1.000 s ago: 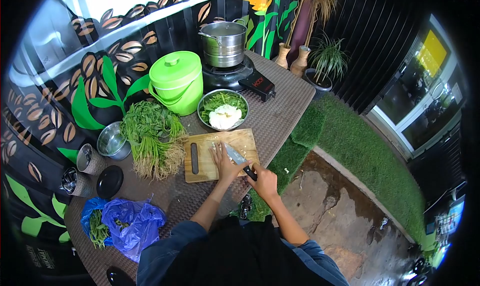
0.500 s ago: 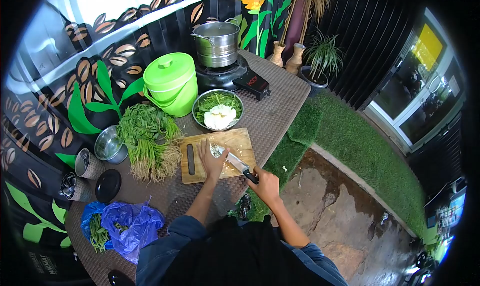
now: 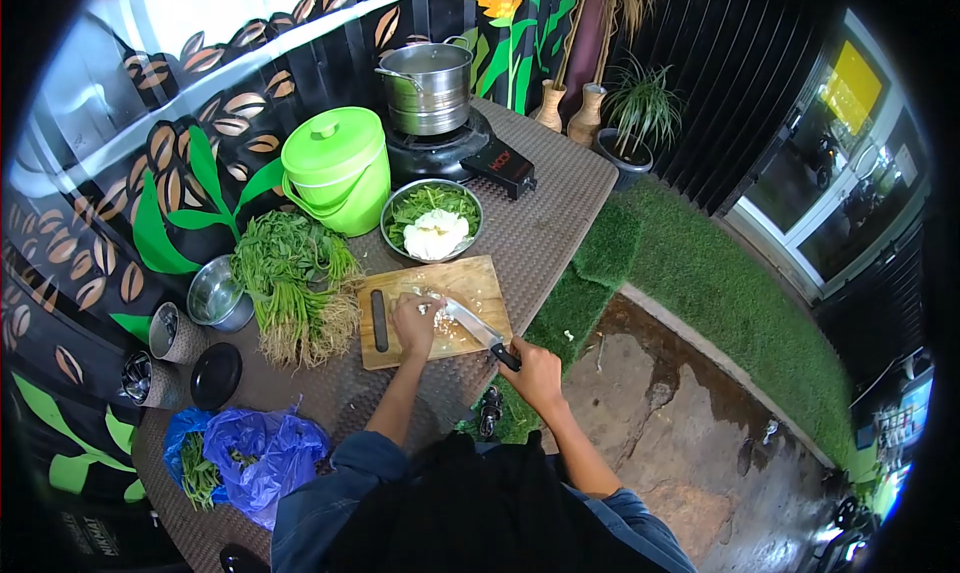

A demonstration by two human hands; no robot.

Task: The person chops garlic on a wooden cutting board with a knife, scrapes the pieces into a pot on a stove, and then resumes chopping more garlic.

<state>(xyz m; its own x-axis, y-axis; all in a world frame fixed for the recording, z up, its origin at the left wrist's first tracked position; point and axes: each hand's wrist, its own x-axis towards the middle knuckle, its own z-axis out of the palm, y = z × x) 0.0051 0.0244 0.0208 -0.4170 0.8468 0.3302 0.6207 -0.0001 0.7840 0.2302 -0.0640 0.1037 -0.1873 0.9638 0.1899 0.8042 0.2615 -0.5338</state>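
My right hand (image 3: 535,375) grips the black handle of a kitchen knife (image 3: 475,325). Its blade slants over the wooden cutting board (image 3: 470,348), the tip close to the fingers of my left hand (image 3: 412,325). Those fingers are curled down together at the board; what they hold, if anything, is hidden. Finely chopped white bits (image 3: 443,323) are scattered around the blade and fingertips. Beyond the board, a metal bowl (image 3: 478,241) contains cut green leaves (image 3: 410,213) and a white mass (image 3: 437,235).
Left of the board lies a bunch of rooted greens (image 3: 300,263), near a metal bowl (image 3: 220,298). A lidded green bucket (image 3: 340,173) and a steel pot (image 3: 428,93) on a black stove (image 3: 440,153) stand behind. Blue plastic bags (image 3: 260,458) lie at the near left.
My left hand has drawn its spread fingers together and curled them at the chopped bits. My right hand keeps the knife, its blade still over the board.
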